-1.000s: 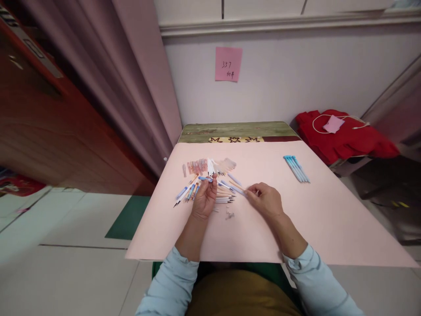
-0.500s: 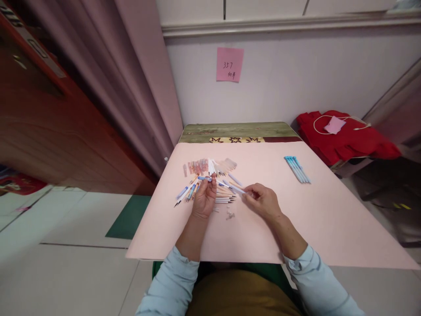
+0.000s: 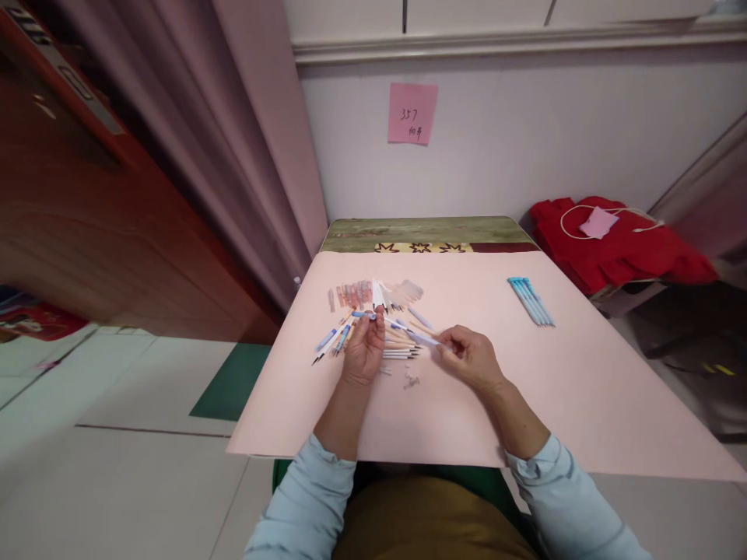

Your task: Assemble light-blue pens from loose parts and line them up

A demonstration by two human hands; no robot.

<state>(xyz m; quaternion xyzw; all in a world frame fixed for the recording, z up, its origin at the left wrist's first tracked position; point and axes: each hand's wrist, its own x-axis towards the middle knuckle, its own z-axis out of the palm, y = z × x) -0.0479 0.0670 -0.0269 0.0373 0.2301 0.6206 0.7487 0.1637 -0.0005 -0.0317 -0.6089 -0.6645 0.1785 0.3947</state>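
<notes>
The largest thing before me was the pink sheet (image 3: 572,404), spread over the table. Beyond its right side lay a red cloth (image 3: 630,249). Over the middle of the sheet were my two hands. My left hand (image 3: 364,354) had its thumb and fingertips closed on a blue-and-white pen part (image 3: 362,315). My right hand (image 3: 471,359) pinched the far end of a pale lavender tube (image 3: 425,337), its fingers having almost no gap.

At the right of the sheet, a group of blue pens (image 3: 531,302) lay side by side and looked whole. Around my left hand there were many separate pieces: the white rods (image 3: 400,355), the coloured barrels (image 3: 343,338) and the pinkish pieces (image 3: 353,295). So I judged that only a small share was complete and most was left.

The tube had its long axis nearly crosswise, sloping a little down toward my right hand, with its other end toward the left. The pen part lay almost in line with it, its narrow end to the right. Whether this end had entered the tube, I could not tell. Smallest were the little pale bits (image 3: 412,380), nearer to me.
</notes>
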